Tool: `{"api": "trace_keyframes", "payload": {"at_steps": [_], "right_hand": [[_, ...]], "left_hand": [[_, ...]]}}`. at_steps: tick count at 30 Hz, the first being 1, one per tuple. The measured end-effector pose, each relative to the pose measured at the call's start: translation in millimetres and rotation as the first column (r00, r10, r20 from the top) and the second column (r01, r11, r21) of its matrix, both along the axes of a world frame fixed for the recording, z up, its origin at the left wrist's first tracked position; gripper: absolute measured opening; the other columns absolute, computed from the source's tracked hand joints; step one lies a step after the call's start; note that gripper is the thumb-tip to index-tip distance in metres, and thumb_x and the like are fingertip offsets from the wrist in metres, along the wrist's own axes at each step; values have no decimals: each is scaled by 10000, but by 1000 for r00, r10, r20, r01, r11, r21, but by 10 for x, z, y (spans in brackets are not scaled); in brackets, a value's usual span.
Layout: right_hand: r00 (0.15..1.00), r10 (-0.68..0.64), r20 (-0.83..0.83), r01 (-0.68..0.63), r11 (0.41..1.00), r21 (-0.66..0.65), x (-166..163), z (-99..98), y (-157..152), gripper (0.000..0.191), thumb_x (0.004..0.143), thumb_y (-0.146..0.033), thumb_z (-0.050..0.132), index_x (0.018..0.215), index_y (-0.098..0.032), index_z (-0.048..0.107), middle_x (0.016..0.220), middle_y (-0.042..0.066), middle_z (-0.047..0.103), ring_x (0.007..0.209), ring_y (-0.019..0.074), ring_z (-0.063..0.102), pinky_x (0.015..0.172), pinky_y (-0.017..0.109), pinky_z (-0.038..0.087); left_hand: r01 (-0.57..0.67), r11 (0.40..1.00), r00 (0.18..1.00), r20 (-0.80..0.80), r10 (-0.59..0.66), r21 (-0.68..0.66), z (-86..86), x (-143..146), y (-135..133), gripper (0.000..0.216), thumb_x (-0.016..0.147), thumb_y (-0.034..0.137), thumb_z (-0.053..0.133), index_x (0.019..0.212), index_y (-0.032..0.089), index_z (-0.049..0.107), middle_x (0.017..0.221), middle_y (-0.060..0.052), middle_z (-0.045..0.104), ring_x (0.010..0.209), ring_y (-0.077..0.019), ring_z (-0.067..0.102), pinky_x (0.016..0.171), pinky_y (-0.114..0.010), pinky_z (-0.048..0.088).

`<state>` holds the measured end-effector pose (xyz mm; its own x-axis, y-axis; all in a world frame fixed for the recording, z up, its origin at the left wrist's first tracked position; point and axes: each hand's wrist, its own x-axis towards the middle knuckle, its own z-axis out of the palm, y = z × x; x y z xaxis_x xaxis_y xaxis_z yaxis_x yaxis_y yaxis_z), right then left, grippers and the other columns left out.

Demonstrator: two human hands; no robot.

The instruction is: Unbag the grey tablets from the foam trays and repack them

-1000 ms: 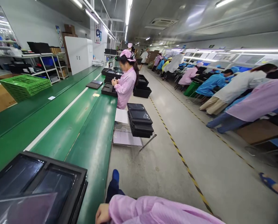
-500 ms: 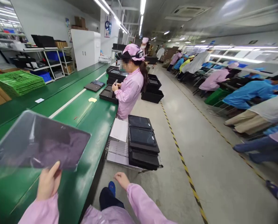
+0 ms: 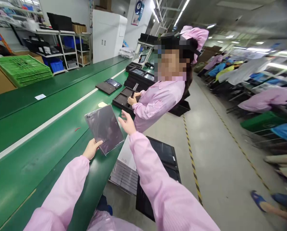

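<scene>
My left hand [image 3: 92, 149] grips a dark tablet in a clear plastic sleeve [image 3: 106, 128] by its near left edge, thumb on the upper face. The tablet is tilted above the green bench [image 3: 63, 154]. To its right, my right hand [image 3: 127, 122] reaches out with fingers apart, holding nothing, close to the tablet's far right edge. Under my right arm is a wire cart bearing a white sheet or box [image 3: 128, 155] and black trays with tablets [image 3: 161, 149], partly hidden by my sleeve.
A co-worker in pink [image 3: 161, 96] stands at the bench ahead, holding thin dark items over a black tray [image 3: 121, 101]. Beyond lies a dark case with a tablet [image 3: 109, 86]. Green crates [image 3: 23, 70] are stacked at left. Yellow-black tape [image 3: 191, 160] marks the floor.
My left hand has carried the sleeved tablet forward and right. My right hand has risen from beside the cart toward it. The view has moved closer to the co-worker.
</scene>
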<state>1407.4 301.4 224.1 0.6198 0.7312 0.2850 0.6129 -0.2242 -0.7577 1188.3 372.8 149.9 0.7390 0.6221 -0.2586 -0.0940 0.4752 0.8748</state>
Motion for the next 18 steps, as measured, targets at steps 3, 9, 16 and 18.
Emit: {"api": "trace_keyframes", "payload": {"at_steps": [3,9,16,18], "right_hand": [[974,118,195,-115,993,-29,487,337,606,706,808,-257,573,1447,-69,339,1417,212,411,1292,259,421,1051,420,382],[841,349,414,-301,937,-179,961,552,894,338,700,-92,659,1024,-183,684,1150,77,644,1210,265,492,1069,450,323],[877,192,440,-162,981,-105,970,53,380,111,841,-117,553,819,-154,655,1084,99,692,1211,280,512,1110,521,200],[896,165,413,-148,986,-75,888,-135,211,89,806,-116,580,770,-165,644,1091,85,699,1201,269,534,1100,493,248]], "left_hand": [[94,995,995,8,-95,26,-48,467,254,523,585,398,847,973,102,660,997,-136,716,927,-264,657,853,-373,497],[170,980,986,-14,-169,100,-146,1099,516,466,561,377,825,913,112,671,930,-93,723,889,-246,657,865,-371,492],[126,976,992,-44,-120,178,-296,1486,459,407,615,350,755,923,98,670,935,-110,721,868,-243,657,846,-370,492],[83,973,996,-52,-73,216,-276,1591,396,379,639,353,722,911,95,661,920,-114,718,863,-243,655,836,-366,494]]}}
